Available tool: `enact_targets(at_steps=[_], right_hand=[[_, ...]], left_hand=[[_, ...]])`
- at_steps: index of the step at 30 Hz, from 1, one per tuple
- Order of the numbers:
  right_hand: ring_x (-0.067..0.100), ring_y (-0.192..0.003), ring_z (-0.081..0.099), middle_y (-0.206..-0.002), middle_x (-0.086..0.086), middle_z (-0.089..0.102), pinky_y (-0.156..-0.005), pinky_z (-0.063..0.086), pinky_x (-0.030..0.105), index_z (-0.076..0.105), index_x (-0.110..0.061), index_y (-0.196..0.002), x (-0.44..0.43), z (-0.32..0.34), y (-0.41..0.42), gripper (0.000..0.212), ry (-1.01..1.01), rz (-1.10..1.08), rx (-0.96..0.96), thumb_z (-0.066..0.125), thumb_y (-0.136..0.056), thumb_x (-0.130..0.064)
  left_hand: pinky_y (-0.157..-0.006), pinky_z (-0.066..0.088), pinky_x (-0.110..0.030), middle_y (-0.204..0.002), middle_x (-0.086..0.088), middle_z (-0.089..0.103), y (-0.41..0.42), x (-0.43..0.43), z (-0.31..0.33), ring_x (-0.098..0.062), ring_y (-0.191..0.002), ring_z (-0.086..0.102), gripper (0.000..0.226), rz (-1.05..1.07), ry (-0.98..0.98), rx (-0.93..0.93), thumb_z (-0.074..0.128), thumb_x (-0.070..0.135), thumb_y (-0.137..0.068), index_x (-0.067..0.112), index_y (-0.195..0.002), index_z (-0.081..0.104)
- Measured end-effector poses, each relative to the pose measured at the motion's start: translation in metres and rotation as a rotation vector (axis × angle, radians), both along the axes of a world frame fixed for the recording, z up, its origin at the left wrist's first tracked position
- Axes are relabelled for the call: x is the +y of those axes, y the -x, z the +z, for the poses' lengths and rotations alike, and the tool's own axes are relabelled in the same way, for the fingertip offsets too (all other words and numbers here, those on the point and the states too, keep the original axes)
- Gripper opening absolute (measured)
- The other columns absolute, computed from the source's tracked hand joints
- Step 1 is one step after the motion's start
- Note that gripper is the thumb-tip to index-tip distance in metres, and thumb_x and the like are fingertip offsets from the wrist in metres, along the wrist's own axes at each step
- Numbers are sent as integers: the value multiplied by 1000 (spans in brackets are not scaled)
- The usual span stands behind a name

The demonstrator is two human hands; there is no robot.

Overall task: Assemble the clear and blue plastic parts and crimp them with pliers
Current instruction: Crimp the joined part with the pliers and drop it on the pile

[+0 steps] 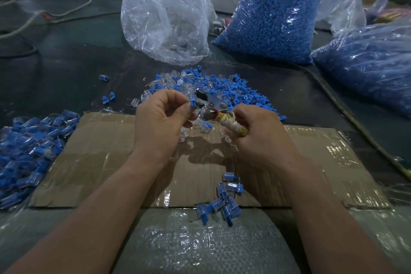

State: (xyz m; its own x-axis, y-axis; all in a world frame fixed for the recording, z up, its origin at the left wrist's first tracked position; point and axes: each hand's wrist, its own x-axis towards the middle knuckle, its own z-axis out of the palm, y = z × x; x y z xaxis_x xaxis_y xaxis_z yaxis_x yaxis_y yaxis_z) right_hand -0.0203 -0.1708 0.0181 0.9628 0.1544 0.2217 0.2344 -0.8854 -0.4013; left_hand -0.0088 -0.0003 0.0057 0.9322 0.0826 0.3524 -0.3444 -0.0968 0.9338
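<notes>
Head view: a dark worktop point(66, 69) carries a taped cardboard sheet point(106, 162); beyond it lies a loose pile of parts point(224, 87), blue and clear; a heap of joined pieces point(26, 144) lies at the left; a crumpled clear bag point(166, 20) and a bag of blue parts point(273, 20) stand behind; the left hand point(162, 118), its grip pinched tight, holds a blue and clear part point(193, 103) at the head of the pliers point(208, 104); the right hand point(260, 138) has its grip wrapped round their string-bound handle.
</notes>
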Motion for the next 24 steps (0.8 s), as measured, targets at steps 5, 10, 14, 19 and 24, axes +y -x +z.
enact_targets(at_steps=[5, 10, 14, 19, 24], right_hand=[[9, -71, 44, -75, -10, 47, -60, 35, 22, 51, -20, -83, 1, 1, 0, 14, 7, -13, 5, 65, -81, -17], [7, -65, 40, -70, -11, 45, -55, 31, 23, 48, -20, -78, 3, 1, 1, 18, 60, -22, -55, 66, -78, -18], [11, -67, 41, -70, -11, 44, -55, 32, 26, 50, -20, -78, 3, -1, 0, 17, 57, -30, -68, 66, -77, -17], [6, -72, 39, -76, -15, 40, -60, 30, 17, 49, -25, -87, 1, -6, -4, 19, 5, -1, -8, 65, -81, -18], [14, -85, 47, -89, -4, 49, -68, 30, 24, 60, -16, -104, -9, -5, -7, 25, -33, -3, 16, 63, -80, -12]], left_hand=[[-55, 50, -12, -66, 2, 62, 0, 0, 1, -1, -54, 60, 22, 5, -2, 9, 63, -4, -82, 16, -74, 58], [-54, 48, -11, -67, 3, 62, 3, 0, 2, -1, -55, 61, 20, 18, 3, -21, 62, -3, -82, 16, -76, 57], [-55, 49, -11, -68, 2, 62, 2, 0, 2, -1, -56, 61, 20, 27, 2, -9, 62, -3, -82, 16, -76, 58], [-55, 49, -12, -65, 1, 64, -1, -1, 2, -3, -55, 62, 20, 10, 26, 26, 62, -4, -82, 14, -75, 59], [-52, 51, -16, -58, 2, 66, -3, 3, 2, -10, -54, 64, 15, -35, 215, 181, 61, -4, -81, 9, -75, 62]])
